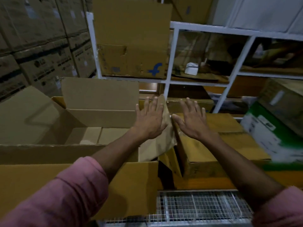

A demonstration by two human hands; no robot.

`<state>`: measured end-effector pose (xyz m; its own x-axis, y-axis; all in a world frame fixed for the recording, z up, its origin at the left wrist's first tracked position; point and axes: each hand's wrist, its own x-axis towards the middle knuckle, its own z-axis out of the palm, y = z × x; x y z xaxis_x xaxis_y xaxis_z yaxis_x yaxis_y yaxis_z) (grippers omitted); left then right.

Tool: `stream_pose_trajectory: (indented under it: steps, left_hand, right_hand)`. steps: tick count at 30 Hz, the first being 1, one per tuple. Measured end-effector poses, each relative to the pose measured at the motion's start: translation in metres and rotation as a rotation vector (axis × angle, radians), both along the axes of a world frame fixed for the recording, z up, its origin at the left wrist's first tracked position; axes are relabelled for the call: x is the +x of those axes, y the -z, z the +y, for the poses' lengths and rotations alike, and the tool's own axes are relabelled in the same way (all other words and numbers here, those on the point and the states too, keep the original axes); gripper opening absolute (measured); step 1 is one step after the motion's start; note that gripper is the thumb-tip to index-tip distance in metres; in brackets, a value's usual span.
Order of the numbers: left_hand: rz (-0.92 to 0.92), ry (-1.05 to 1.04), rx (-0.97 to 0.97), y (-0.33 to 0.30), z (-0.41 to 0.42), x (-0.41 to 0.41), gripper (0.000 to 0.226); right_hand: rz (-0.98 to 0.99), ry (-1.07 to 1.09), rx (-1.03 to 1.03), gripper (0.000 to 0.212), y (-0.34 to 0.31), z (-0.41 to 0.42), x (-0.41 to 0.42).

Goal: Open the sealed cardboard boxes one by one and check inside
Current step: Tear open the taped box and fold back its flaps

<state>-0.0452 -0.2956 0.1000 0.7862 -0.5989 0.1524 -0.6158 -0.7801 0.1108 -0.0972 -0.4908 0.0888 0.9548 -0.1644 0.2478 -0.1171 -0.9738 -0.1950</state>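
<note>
Pink sleeves (70,192) nearest, left hand (150,119) and right hand (192,121) spread flat, holding nothing, opened cardboard box (49,154) lower left, sealed box (218,141) under the right hand, white shelving (171,51) behind.

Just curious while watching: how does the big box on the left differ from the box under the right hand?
The big box stands open, flaps raised, smaller cartons visible inside; the box on the right is closed, with shiny tape along its top. The open box looks larger. The left hand hovers over the open one, the right hand over the closed one. Both are plain brown cardboard.
</note>
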Motion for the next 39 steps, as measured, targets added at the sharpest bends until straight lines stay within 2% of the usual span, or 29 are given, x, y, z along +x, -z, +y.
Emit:
stream_pose_trajectory:
  steps: [6, 11, 19, 25, 29, 34, 39]
  left_hand:
    - [-0.038, 0.037, 0.024, 0.009, -0.095, -0.007, 0.08]
    - [-0.011, -0.009, 0.084, 0.028, -0.179, 0.009, 0.082]
    - [0.225, -0.208, 0.072, 0.107, -0.279, 0.038, 0.083]
    - [0.314, -0.307, 0.137, 0.159, -0.297, 0.053, 0.088]
    - [0.368, -0.351, 0.111, 0.184, -0.294, 0.064, 0.089]
    - [0.351, -0.378, 0.053, 0.192, -0.292, 0.084, 0.088]
    - [0.468, -0.395, 0.069, 0.195, -0.284, 0.11, 0.096]
  right_hand:
    - [0.03, 0.052, 0.023, 0.08, 0.018, -0.09, -0.015]
    - [0.104, 0.042, 0.034, 0.081, 0.041, -0.168, -0.001]
    - [0.314, 0.121, 0.079, 0.087, 0.099, -0.295, 0.021]
    - [0.483, 0.159, 0.123, 0.089, 0.144, -0.36, 0.04]
    - [0.491, 0.161, 0.123, 0.089, 0.162, -0.383, 0.044]
    - [0.48, 0.168, 0.128, 0.09, 0.17, -0.403, 0.062]
    - [0.452, 0.106, 0.136, 0.088, 0.162, -0.414, 0.073]
